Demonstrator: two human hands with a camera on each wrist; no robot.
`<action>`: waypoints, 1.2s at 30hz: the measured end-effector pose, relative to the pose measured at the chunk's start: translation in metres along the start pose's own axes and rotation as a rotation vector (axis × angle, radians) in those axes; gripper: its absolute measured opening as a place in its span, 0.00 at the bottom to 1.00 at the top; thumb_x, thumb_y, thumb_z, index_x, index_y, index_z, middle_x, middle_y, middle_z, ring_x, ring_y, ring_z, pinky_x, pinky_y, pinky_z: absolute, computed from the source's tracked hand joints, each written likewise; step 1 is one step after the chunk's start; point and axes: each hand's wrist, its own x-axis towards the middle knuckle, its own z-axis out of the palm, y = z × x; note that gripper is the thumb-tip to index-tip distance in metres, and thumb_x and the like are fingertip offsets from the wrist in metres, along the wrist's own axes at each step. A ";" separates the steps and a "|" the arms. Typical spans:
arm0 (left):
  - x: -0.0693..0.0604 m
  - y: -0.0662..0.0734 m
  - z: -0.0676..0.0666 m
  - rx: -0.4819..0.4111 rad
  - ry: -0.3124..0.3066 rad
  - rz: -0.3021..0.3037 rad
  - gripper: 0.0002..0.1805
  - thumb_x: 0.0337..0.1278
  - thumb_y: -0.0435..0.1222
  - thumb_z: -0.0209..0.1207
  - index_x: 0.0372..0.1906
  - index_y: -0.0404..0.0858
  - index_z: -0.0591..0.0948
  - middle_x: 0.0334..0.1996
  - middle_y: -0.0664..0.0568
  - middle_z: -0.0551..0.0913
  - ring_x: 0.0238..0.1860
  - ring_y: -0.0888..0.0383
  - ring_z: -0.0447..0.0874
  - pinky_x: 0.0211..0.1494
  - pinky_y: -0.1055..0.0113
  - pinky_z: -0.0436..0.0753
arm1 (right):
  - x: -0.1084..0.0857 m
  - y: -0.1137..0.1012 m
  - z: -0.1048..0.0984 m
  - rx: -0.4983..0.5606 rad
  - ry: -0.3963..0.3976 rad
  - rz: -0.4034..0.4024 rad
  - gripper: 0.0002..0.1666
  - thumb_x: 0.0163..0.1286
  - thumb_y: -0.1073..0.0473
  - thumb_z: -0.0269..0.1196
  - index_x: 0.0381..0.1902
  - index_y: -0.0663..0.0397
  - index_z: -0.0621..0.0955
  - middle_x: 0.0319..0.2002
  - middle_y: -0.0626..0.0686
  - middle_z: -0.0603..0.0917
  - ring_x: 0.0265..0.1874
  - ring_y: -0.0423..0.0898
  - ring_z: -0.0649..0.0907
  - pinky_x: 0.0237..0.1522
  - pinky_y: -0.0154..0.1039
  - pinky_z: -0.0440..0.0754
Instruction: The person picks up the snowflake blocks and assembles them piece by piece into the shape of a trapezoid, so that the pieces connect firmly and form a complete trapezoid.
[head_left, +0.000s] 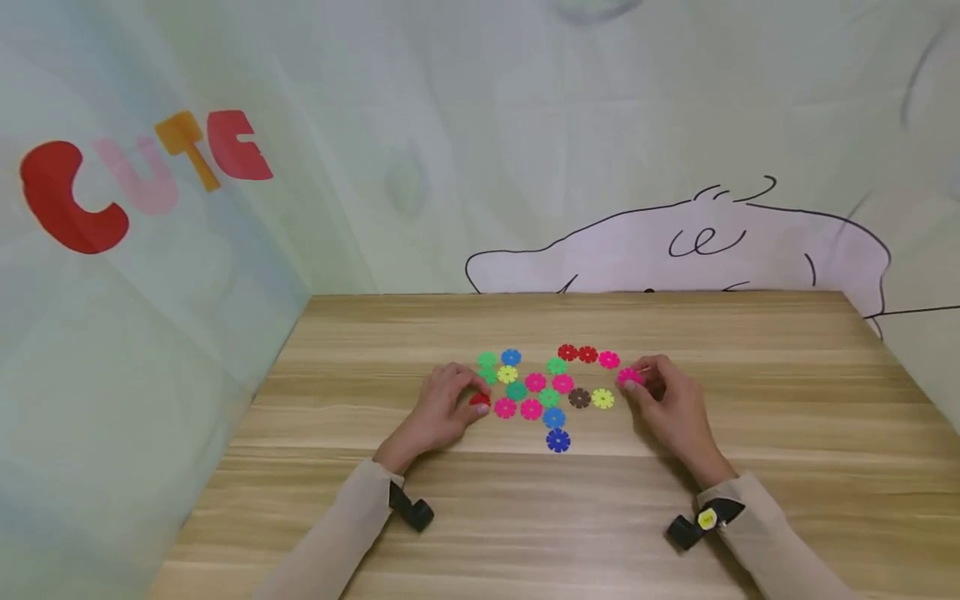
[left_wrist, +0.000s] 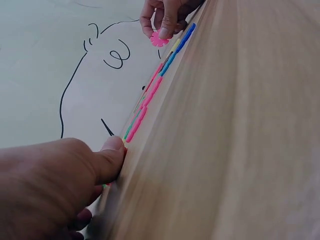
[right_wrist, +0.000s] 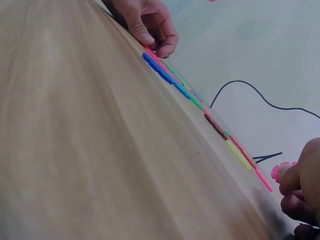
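Between thumb and fingers, the right hand [head_left: 673, 407] pinches a pink notched disc [head_left: 628, 377], which stands tilted up in the right wrist view, off the tabletop. At the left end of the discs, the left hand [head_left: 442, 408] has its thumb and fingertips on a red disc [head_left: 480, 402], partly covered by them. Several flat discs lie between the hands: pink [head_left: 531, 409], green [head_left: 557, 366], yellow [head_left: 603, 398], brown [head_left: 580, 398], red [head_left: 567, 352] and blue [head_left: 558, 440]. Another pink disc [head_left: 609, 360] lies just beyond the right hand's fingers.
The discs lie on a wood-grain table [head_left: 480, 517]. A pale cloth [head_left: 360, 150] with coloured letters and a line drawing hangs behind and at the left. Each wrist wears a black strap with a small camera.
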 end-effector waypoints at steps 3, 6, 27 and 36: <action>-0.001 0.002 0.000 -0.004 0.001 -0.040 0.13 0.65 0.40 0.73 0.48 0.41 0.84 0.52 0.47 0.81 0.58 0.47 0.72 0.67 0.50 0.70 | -0.001 0.001 0.000 -0.003 0.014 -0.001 0.14 0.69 0.65 0.75 0.48 0.59 0.84 0.34 0.57 0.91 0.29 0.34 0.80 0.34 0.23 0.76; -0.001 0.004 -0.001 0.000 0.000 -0.081 0.14 0.63 0.42 0.75 0.46 0.41 0.84 0.50 0.48 0.79 0.59 0.48 0.72 0.66 0.52 0.73 | -0.002 0.001 -0.001 -0.007 0.015 0.011 0.14 0.69 0.65 0.75 0.48 0.58 0.84 0.34 0.56 0.91 0.29 0.35 0.80 0.34 0.23 0.75; -0.001 -0.009 0.003 -0.611 0.197 -0.147 0.08 0.65 0.37 0.74 0.45 0.40 0.91 0.29 0.48 0.91 0.26 0.61 0.85 0.32 0.72 0.82 | -0.002 -0.002 -0.004 0.148 0.228 -0.048 0.17 0.68 0.71 0.74 0.54 0.60 0.88 0.35 0.63 0.94 0.31 0.19 0.82 0.33 0.17 0.76; 0.000 -0.007 -0.002 -0.918 0.291 -0.238 0.14 0.68 0.34 0.71 0.51 0.26 0.89 0.30 0.47 0.92 0.27 0.59 0.92 0.37 0.69 0.92 | -0.001 -0.011 -0.002 0.300 0.308 -0.037 0.13 0.70 0.73 0.71 0.51 0.62 0.88 0.34 0.63 0.92 0.27 0.26 0.83 0.31 0.18 0.78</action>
